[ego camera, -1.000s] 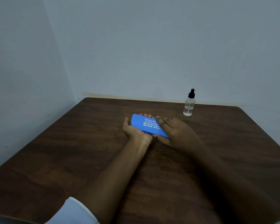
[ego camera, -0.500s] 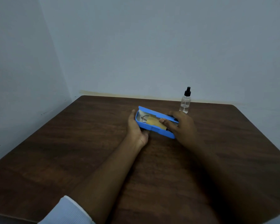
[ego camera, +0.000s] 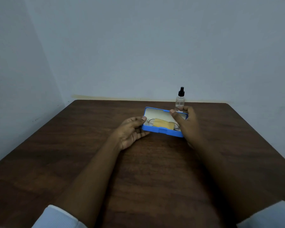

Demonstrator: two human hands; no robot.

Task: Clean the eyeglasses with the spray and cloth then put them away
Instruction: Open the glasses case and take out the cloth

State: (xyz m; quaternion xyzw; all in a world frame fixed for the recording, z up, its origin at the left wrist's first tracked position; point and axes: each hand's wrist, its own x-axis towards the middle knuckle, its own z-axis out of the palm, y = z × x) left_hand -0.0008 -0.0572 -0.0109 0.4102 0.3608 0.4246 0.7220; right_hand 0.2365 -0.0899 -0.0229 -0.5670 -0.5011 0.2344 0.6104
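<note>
- While the blue case [ego camera: 161,130] sits open a little above the middle of the frame, on the dark wooden table [ego camera: 89,145], both hands hold it.
- At the case's left end, the left hand [ego camera: 130,131] grips it with the thumb on the rim and the fingers curled under the near left corner.
- On the right, the right hand [ego camera: 186,124] pinches the top edge of the raised lid [ego camera: 156,113] between thumb and fingertips, holding the lid tilted back towards the wall.
- Inside the tray lies a folded yellow cloth [ego camera: 163,125], which covers most of the eyeglasses [ego camera: 149,121].
- Only thin wire parts of the eyeglasses show, at the cloth's left edge and again near the right hand.
- Just behind the right hand's fingertips, up and right of the case, the spray bottle [ego camera: 180,100] stands upright: clear body, black nozzle. Whether it touches the fingers I cannot tell.
- Both forearms run up from the bottom of the frame, with a white sleeve [ego camera: 56,218] at the lower left corner and another at the lower right.
- A pale blue-grey wall [ego camera: 138,46] fills the upper half of the frame.
</note>
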